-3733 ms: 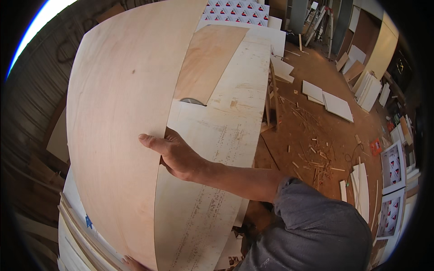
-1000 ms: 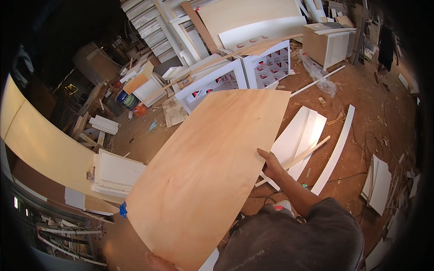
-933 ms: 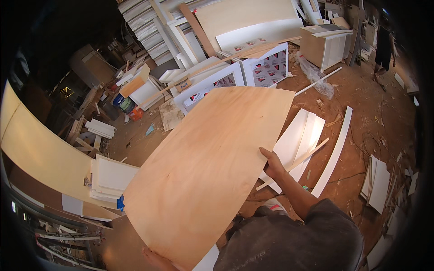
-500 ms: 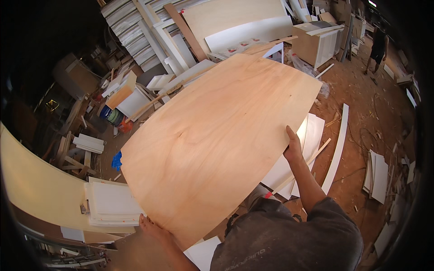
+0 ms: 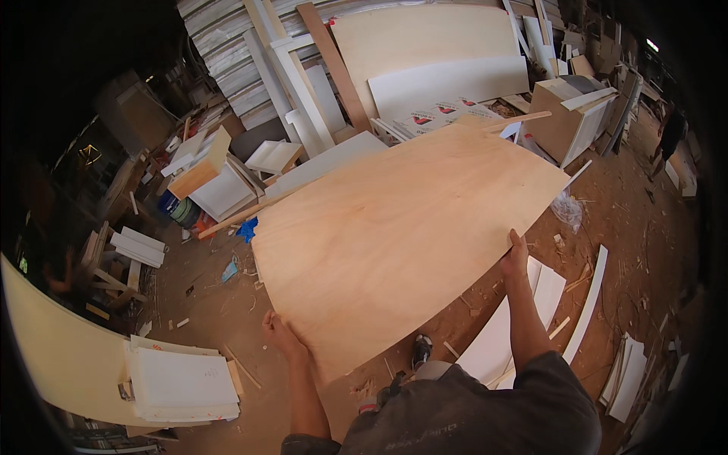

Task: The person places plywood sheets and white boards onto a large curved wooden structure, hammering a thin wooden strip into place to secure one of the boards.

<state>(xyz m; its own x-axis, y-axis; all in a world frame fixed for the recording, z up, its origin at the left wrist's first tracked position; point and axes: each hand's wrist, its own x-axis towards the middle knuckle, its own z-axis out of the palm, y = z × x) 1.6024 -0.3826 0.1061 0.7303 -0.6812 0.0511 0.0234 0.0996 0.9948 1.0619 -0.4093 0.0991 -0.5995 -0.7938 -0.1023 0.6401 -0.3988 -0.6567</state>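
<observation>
The left hand [image 5: 282,335] and right hand [image 5: 516,258] clasp a broad, tan, rectangular plywood sheet [image 5: 402,235] above the brown, scrap-strewn floor [image 5: 201,311]; their wide spacing (fingers hidden beneath) likely balances it.

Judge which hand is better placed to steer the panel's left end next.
Left hand, likely: it touches the wooden panel at its left edge; the right hand grips the near edge farther right.

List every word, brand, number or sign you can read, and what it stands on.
Dark shirt: faint, pale lettering; not copied here.
Printed white panel: red-and-black marks with lettering; not copied here.
White boards: red marks, too small to read.
Plywood sheet: no lettering visible.
</observation>
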